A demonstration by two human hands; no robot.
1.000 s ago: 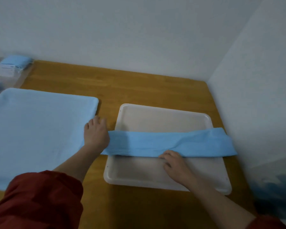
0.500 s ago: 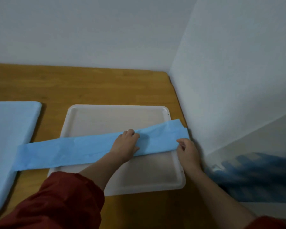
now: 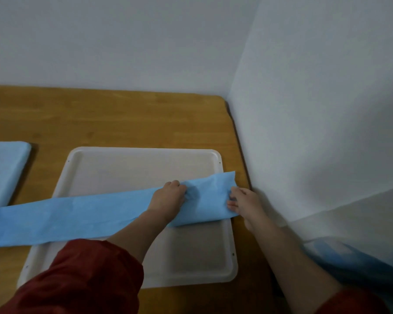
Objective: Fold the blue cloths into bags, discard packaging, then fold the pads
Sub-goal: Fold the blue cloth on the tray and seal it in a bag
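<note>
Since half a second ago the left hand [image 3: 168,198] has slid rightward along the blue cloth [image 3: 77,218], fingers [image 3: 177,184] clenched into it near the right hand [image 3: 244,202], which pinches its end, the strip lying left-to-right across the white tray [image 3: 145,164] on the desk [image 3: 123,116].
</note>
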